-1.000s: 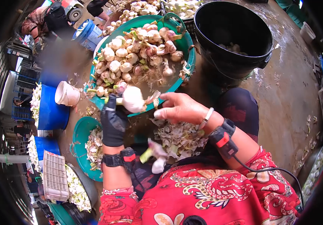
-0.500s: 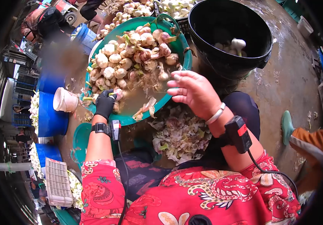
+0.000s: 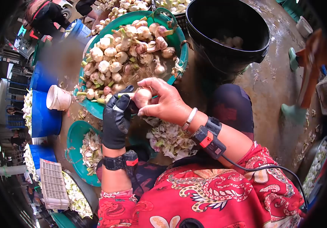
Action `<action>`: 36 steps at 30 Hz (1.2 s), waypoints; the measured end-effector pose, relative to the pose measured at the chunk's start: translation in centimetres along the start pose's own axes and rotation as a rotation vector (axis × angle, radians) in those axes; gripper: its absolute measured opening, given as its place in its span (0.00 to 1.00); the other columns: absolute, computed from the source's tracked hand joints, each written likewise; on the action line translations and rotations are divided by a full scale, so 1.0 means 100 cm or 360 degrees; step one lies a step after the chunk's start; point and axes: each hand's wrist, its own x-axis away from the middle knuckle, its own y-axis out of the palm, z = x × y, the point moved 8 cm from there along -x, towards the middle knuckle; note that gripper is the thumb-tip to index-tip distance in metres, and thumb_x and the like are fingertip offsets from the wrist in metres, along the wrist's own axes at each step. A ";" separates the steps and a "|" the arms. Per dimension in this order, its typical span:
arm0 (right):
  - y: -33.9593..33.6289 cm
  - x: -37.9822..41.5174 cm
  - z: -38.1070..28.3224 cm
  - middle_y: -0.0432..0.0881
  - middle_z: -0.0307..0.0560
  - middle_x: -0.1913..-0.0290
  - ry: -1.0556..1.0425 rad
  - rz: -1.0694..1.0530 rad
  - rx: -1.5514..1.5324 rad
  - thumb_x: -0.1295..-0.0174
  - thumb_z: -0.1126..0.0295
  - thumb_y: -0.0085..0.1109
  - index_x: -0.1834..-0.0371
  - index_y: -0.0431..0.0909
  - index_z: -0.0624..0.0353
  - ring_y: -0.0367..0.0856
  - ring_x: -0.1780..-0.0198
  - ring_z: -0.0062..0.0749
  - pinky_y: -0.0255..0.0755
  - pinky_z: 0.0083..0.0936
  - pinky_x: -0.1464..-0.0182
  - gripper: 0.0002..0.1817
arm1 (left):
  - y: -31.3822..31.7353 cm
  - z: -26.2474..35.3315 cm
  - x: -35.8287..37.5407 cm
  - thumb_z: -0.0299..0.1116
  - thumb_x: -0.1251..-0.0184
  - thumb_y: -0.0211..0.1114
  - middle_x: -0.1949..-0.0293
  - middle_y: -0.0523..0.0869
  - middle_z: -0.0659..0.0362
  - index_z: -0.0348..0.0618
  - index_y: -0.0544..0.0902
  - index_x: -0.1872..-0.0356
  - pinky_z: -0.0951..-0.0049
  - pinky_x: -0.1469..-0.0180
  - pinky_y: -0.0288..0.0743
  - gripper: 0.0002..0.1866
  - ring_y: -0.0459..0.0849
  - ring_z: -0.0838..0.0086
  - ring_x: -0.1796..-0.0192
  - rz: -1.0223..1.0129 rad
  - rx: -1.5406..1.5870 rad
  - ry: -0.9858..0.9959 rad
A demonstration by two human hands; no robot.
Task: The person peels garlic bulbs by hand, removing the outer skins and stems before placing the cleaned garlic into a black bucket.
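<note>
Between my two hands is a garlic bulb (image 3: 143, 97), its stem pointing left. My left hand (image 3: 117, 116), in a black glove, is closed around the stem end. My bare right hand (image 3: 165, 100) grips the bulb from the right, thumb below and fingers above. Just beyond them, a green basin (image 3: 178, 41) holds a heap of garlic bulbs (image 3: 110, 51). At the upper right a black bucket (image 3: 224, 53) has a few pale bulbs (image 3: 236, 41) at its bottom. Loose peelings (image 3: 171, 141) lie below my hands.
A smaller green basin (image 3: 73, 141) with peelings is at left, near a white pail (image 3: 58, 97) and blue tubs (image 3: 46, 116). A grey crate (image 3: 53, 184) stands lower left. One person bends at the upper left (image 3: 43, 17); another person's green boots (image 3: 293, 113) show at right.
My left hand has come back from the basin with a bulb, and my right hand has moved left and closed on it. The person at right has shifted. The view has turned slightly.
</note>
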 end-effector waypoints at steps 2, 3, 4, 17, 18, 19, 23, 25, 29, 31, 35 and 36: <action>-0.002 0.001 -0.007 0.77 0.48 0.54 -0.0187 0.0060 0.0132 0.62 0.71 0.76 0.45 0.73 0.59 0.79 0.55 0.30 0.75 0.27 0.54 0.35 | 0.001 -0.010 0.000 0.32 0.29 0.57 0.65 0.83 0.64 0.35 0.80 0.48 0.82 0.64 0.71 0.14 0.78 0.84 0.66 0.0057 0.0131 -0.0069; -0.004 0.004 -0.014 0.77 0.47 0.57 -0.0364 0.0122 0.0262 0.63 0.70 0.77 0.45 0.73 0.58 0.79 0.57 0.30 0.75 0.26 0.54 0.36 | 0.001 -0.016 0.001 0.32 0.29 0.57 0.65 0.83 0.65 0.36 0.80 0.48 0.82 0.64 0.70 0.14 0.77 0.85 0.66 0.0113 0.0261 -0.0148; -0.003 0.006 -0.012 0.77 0.47 0.57 -0.0365 0.0122 0.0262 0.63 0.70 0.77 0.45 0.73 0.58 0.79 0.57 0.30 0.75 0.26 0.54 0.36 | 0.005 -0.012 0.002 0.32 0.30 0.59 0.64 0.83 0.65 0.37 0.80 0.49 0.83 0.66 0.70 0.13 0.77 0.86 0.65 0.0121 0.0280 -0.0155; 0.023 0.020 0.028 0.81 0.42 0.59 0.0943 -0.0347 -0.1419 0.33 0.59 0.56 0.46 0.73 0.60 0.80 0.64 0.23 0.77 0.18 0.64 0.19 | -0.001 0.003 0.015 0.26 0.34 0.60 0.64 0.85 0.62 0.33 0.81 0.52 0.80 0.63 0.74 0.11 0.81 0.82 0.66 0.0116 -0.0334 -0.0105; 0.021 0.021 0.029 0.81 0.42 0.61 0.1010 -0.0261 -0.1395 0.32 0.58 0.53 0.48 0.73 0.60 0.80 0.66 0.22 0.75 0.15 0.66 0.18 | 0.000 0.003 0.015 0.26 0.34 0.60 0.63 0.85 0.62 0.33 0.81 0.52 0.80 0.62 0.74 0.12 0.81 0.82 0.65 0.0126 -0.0254 -0.0102; 0.022 0.020 0.027 0.81 0.42 0.61 0.1008 -0.0262 -0.1399 0.32 0.58 0.53 0.48 0.73 0.60 0.80 0.66 0.22 0.75 0.15 0.66 0.18 | 0.002 0.005 0.015 0.26 0.34 0.60 0.62 0.85 0.61 0.33 0.81 0.52 0.80 0.62 0.74 0.12 0.81 0.82 0.65 0.0131 -0.0175 -0.0097; 0.016 0.017 0.024 0.78 0.34 0.69 0.0754 -0.0178 -0.1073 0.35 0.55 0.53 0.64 0.76 0.53 0.76 0.69 0.18 0.68 0.17 0.72 0.14 | 0.015 0.000 0.017 0.26 0.34 0.61 0.61 0.85 0.61 0.34 0.81 0.51 0.80 0.61 0.74 0.13 0.81 0.82 0.63 0.0138 0.0131 -0.0179; 0.009 0.017 0.026 0.79 0.35 0.69 0.0659 -0.0106 -0.0896 0.34 0.54 0.52 0.64 0.76 0.53 0.76 0.70 0.19 0.68 0.17 0.72 0.14 | 0.016 -0.003 0.017 0.25 0.35 0.60 0.58 0.85 0.61 0.34 0.81 0.49 0.79 0.60 0.74 0.14 0.81 0.81 0.62 0.0050 -0.0001 -0.0120; 0.037 0.036 0.044 0.78 0.37 0.74 0.1435 -0.0369 -0.1561 0.37 0.57 0.53 0.57 0.75 0.54 0.76 0.76 0.23 0.65 0.14 0.77 0.13 | 0.005 0.011 0.013 0.22 0.41 0.61 0.61 0.85 0.59 0.36 0.84 0.54 0.73 0.57 0.76 0.13 0.81 0.76 0.61 -0.0040 -0.0794 0.0144; 0.044 0.051 0.045 0.76 0.36 0.76 0.1676 -0.0728 -0.1559 0.40 0.65 0.56 0.56 0.75 0.56 0.76 0.77 0.22 0.66 0.15 0.78 0.11 | -0.004 0.017 0.008 0.21 0.46 0.60 0.64 0.84 0.58 0.36 0.84 0.57 0.72 0.57 0.76 0.14 0.82 0.73 0.62 -0.0099 -0.1461 0.0422; 0.023 0.041 0.046 0.75 0.41 0.72 0.1472 -0.0208 -0.1395 0.41 0.68 0.55 0.54 0.74 0.61 0.77 0.75 0.25 0.74 0.20 0.74 0.13 | -0.005 0.020 0.009 0.20 0.43 0.57 0.62 0.85 0.56 0.35 0.84 0.57 0.72 0.55 0.76 0.13 0.83 0.73 0.61 0.0123 -0.0345 0.0036; 0.008 0.031 0.036 0.76 0.44 0.65 0.1231 -0.0106 -0.1261 0.38 0.65 0.54 0.50 0.73 0.61 0.79 0.73 0.27 0.77 0.22 0.71 0.16 | -0.001 0.012 0.010 0.22 0.41 0.58 0.61 0.85 0.57 0.34 0.83 0.57 0.73 0.55 0.76 0.12 0.83 0.75 0.61 0.0129 -0.0292 0.0003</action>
